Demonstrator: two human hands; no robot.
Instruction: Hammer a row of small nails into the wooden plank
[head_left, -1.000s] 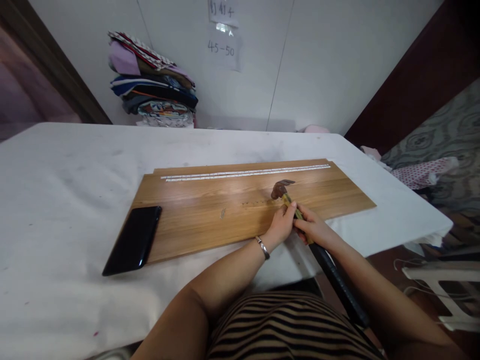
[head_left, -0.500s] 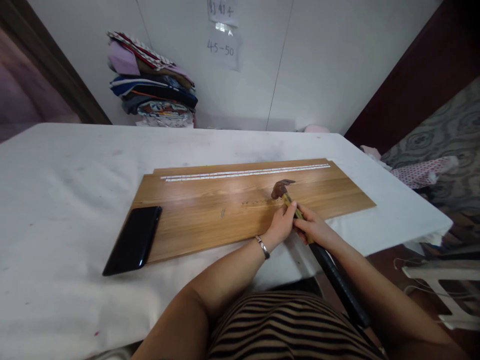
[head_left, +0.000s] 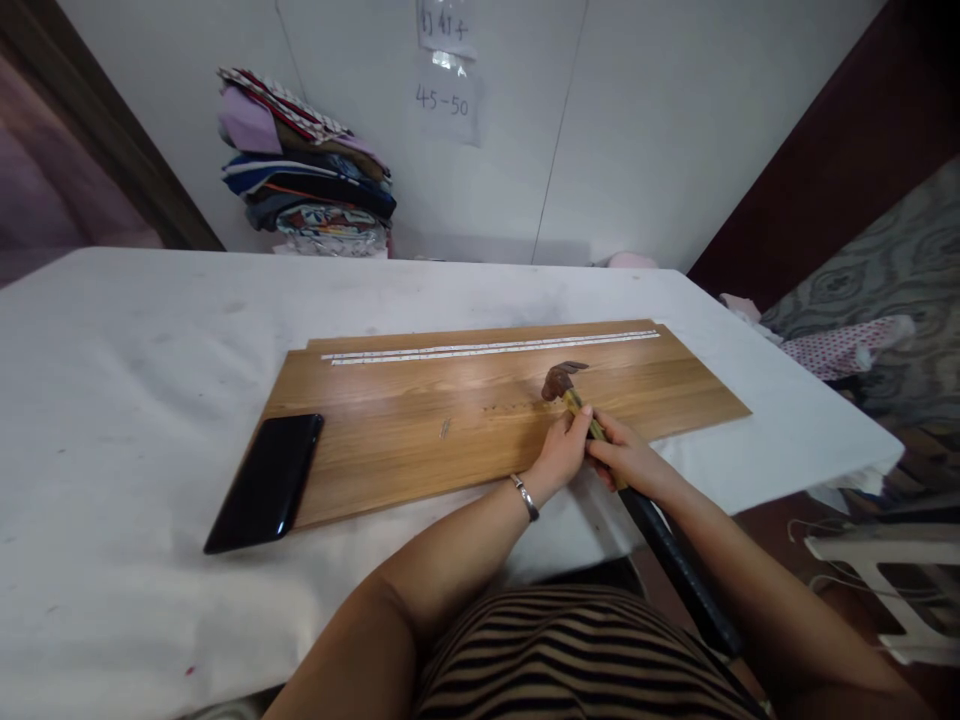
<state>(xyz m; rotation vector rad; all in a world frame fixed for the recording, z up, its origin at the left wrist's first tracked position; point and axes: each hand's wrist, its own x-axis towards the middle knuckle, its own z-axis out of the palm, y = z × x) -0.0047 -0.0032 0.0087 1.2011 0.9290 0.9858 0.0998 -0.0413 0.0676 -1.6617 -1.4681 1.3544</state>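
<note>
A claw hammer (head_left: 660, 560) with a rusty head, yellow neck and black grip slants over the front edge of a wooden board (head_left: 397, 400). My right hand (head_left: 630, 458) is closed round its yellow neck. Just ahead of it, my left hand (head_left: 564, 450) is closed on the same neck close to the head, its thumb along the handle. A few thin nails (head_left: 445, 428) lie on the board to the left. Beside the hammer head runs a short row of small dark marks (head_left: 510, 407). Whatever is beneath the hands is hidden.
Two white measuring strips (head_left: 487, 347) lie along the board's back edge. A black phone-like device (head_left: 266, 485) rests at its left end. The board is on a white-covered table (head_left: 135, 400). Folded cloth (head_left: 307, 170) is stacked by the wall; a white stool (head_left: 885, 550) stands right.
Both hands and the hammer stay almost in place. The whole view has shifted very slightly.
</note>
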